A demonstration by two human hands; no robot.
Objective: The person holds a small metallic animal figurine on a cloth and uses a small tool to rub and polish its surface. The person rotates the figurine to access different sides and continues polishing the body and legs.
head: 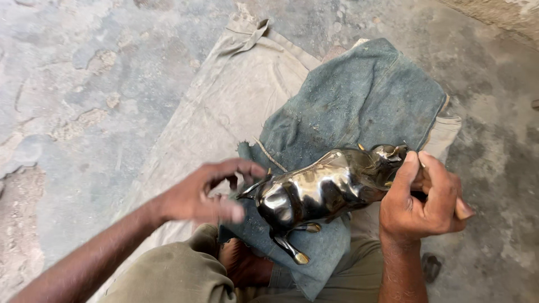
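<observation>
**Inspector:** Report the position of the workpiece.

**Technician:** The metal animal figurine (323, 191) lies on its side across the person's lap, resting on a blue-grey cloth (359, 101) that is spread over a beige cloth (224, 106) on the concrete floor (84, 84). Its legs point toward the person and its head points to the right.

**Inspector:** State of each grip.

**Technician:** The right hand (424, 199) is closed around the head end of the figurine and steadies it. The left hand (205, 193) is open, fingers curled and blurred, just beside the rump end; contact with the metal cannot be confirmed.

**Inspector:** Degree of completion.

**Technician:** Judged from the surface, the body is dark and strongly reflective, which suggests that finishing is well advanced. The hoof tips (301, 258) and horn tips show a yellow, brassy tone against the dark body. The underside facing the cloth is hidden, so its condition cannot be assessed.
</observation>
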